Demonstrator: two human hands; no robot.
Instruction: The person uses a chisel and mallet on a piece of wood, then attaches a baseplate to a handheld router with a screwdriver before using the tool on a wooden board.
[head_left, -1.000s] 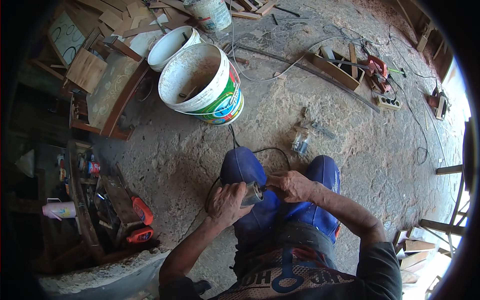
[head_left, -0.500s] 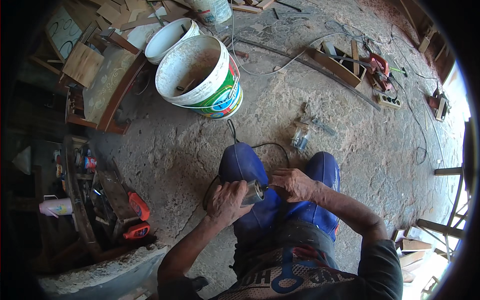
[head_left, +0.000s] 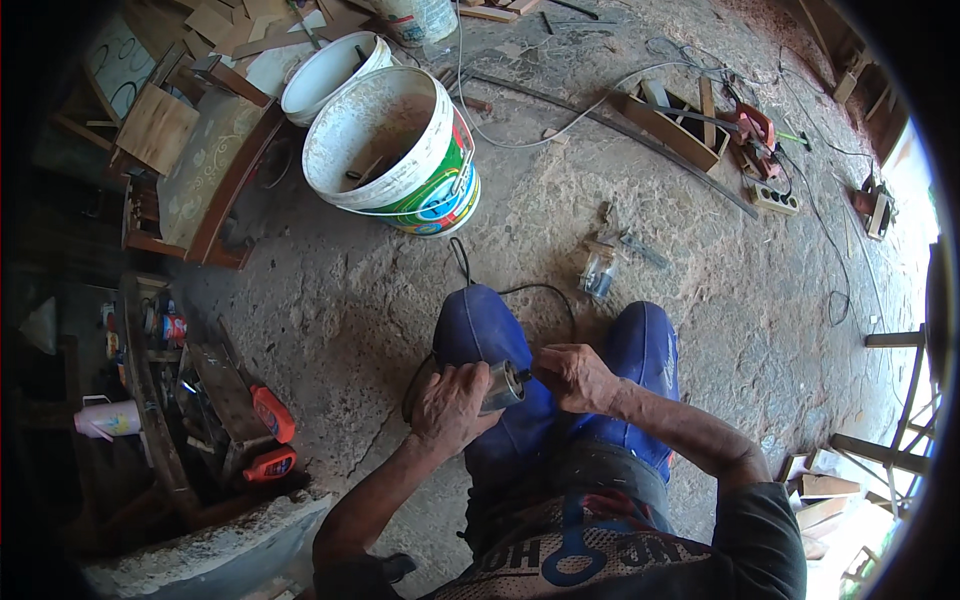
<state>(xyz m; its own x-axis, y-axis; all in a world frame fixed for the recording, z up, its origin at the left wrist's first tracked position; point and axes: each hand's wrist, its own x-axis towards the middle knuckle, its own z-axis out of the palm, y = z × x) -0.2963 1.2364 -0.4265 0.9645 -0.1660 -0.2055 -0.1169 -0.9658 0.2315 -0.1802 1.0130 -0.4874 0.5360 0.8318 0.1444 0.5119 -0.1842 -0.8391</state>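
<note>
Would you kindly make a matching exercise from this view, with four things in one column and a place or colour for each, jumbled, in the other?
Things:
1. metal cylinder
2. jug
3. nearest bucket
4. power strip

Places and colours:
A. white, with a partly green label
B. on the floor, toward the right
C. in the left hand
D. pink

Right pairs: 1-C, 2-D, 3-A, 4-B
</note>
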